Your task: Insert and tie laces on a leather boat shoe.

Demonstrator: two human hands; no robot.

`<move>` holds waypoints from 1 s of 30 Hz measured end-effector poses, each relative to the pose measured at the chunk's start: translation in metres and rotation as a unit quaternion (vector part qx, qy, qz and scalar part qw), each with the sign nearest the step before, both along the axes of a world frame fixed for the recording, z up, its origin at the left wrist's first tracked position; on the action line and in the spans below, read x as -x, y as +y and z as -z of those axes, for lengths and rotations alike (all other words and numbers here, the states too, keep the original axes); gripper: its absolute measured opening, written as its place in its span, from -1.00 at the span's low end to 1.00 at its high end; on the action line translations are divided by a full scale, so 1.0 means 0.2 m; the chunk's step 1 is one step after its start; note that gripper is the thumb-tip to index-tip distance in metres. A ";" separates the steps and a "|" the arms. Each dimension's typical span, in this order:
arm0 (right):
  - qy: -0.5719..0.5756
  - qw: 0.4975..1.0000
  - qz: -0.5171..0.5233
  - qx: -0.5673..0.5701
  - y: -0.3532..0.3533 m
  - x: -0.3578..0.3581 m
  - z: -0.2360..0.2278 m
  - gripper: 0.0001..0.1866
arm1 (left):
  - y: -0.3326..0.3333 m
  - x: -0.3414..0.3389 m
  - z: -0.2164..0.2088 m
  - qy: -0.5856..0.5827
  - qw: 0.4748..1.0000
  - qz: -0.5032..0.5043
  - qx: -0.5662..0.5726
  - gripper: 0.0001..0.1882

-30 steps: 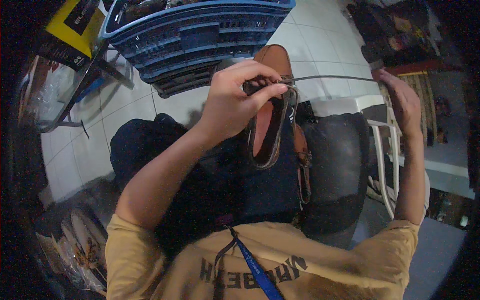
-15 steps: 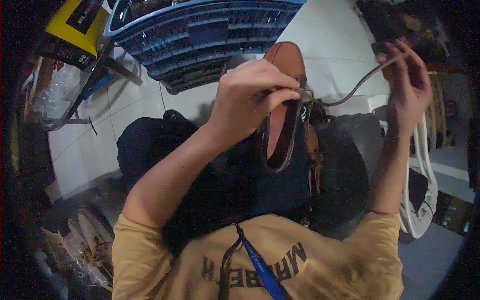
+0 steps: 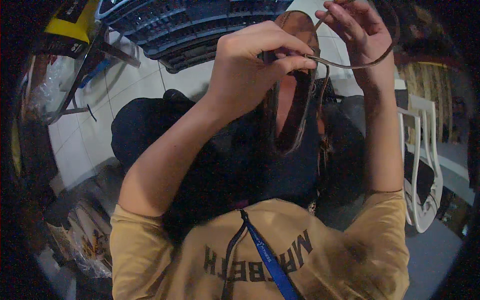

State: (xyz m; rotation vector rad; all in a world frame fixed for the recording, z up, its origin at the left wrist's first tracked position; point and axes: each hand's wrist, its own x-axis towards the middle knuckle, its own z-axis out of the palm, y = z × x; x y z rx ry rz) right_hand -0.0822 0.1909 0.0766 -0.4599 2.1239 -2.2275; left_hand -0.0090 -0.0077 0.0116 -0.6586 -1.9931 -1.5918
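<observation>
A brown leather slip-on shoe [image 3: 298,34] sits above my lap, its toe pointing away and its opening facing up. My left hand [image 3: 262,62] is closed at the front of the opening, pinching a dark brown lace [image 3: 367,65] between thumb and forefinger. From that pinch the lace loops out to the right and curves up round my right hand [image 3: 361,37]. My right fingertips are closed on a stretch of it beside the toe. The left hand hides part of the shoe's upper. Another strand hangs along the shoe's right side.
A blue plastic crate [image 3: 200,30] stands beyond the shoe on the tiled floor. A yellow and black box [image 3: 70,27] and a metal frame [image 3: 75,82] are at the far left. To the right is a white plastic chair [image 3: 425,170]. Plastic-wrapped brown items [image 3: 87,235] lie at lower left.
My right hand has moved left and up, nearer the shoe's toe, and the stretched lace now forms a loop. The left hand keeps its pinch; it and the shoe sit slightly higher in view.
</observation>
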 end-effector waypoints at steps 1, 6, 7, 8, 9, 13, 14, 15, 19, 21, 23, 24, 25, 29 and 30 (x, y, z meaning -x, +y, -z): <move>0.018 0.999 -0.031 -0.039 0.01 0.01 0.00 -0.78 | 0.00 0.00 0.00 -0.003 1.000 0.001 0.001 -0.83; 0.056 0.974 -0.106 -0.191 0.12 0.01 0.07 -0.75 | 0.00 0.00 0.00 -0.009 1.000 0.002 -0.015 -0.83; 0.060 0.972 -0.120 -0.191 0.12 0.01 0.06 -0.78 | 0.00 0.00 -0.01 -0.009 1.000 0.003 -0.015 -0.83; 0.060 0.972 -0.120 -0.191 0.12 0.00 0.06 -0.78 | 0.00 0.00 -0.01 -0.008 1.000 0.005 -0.016 -0.82; 0.084 0.959 -0.111 -0.245 0.11 -0.02 0.04 -0.76 | 0.00 0.00 -0.02 -0.008 1.000 0.004 -0.016 -0.82; 0.082 0.944 -0.140 -0.288 0.04 -0.10 -0.03 -0.75 | 0.00 -0.01 -0.01 -0.043 0.999 -0.010 -0.007 -0.81; 0.082 0.943 -0.138 -0.290 0.05 -0.11 -0.02 -0.75 | 0.00 -0.01 -0.02 -0.061 0.998 -0.010 -0.013 -0.81; 0.124 0.936 -0.116 -0.308 0.07 -0.11 0.00 -0.76 | 0.01 -0.01 -0.02 -0.061 0.998 -0.009 -0.015 -0.81; 0.243 0.884 -0.097 -0.387 0.07 -0.12 -0.01 -0.79 | 0.01 0.00 -0.01 -0.099 0.994 0.015 -0.033 -0.78; 0.277 0.865 -0.081 -0.410 0.09 -0.12 0.02 -0.77 | 0.01 0.01 0.00 -0.105 0.993 0.029 -0.049 -0.77; 0.310 0.843 -0.063 -0.434 0.08 -0.14 0.02 -0.75 | 0.01 0.01 0.00 -0.141 0.989 0.032 -0.018 -0.75; 0.289 0.857 -0.012 -0.425 0.08 -0.17 0.01 -0.74 | 0.01 0.01 0.01 -0.141 0.989 0.032 -0.019 -0.75; 0.268 0.870 0.037 -0.413 0.06 -0.19 0.00 -0.74 | 0.00 0.02 0.01 -0.152 0.987 0.035 -0.024 -0.74; 0.491 0.772 0.057 -0.400 0.18 -0.24 -0.03 -0.74 | 0.02 0.03 0.03 -0.169 0.983 0.050 -0.044 -0.73; 0.491 0.772 0.057 -0.400 0.19 -0.27 -0.04 -0.74 | 0.02 0.04 0.03 -0.169 0.983 0.050 -0.044 -0.73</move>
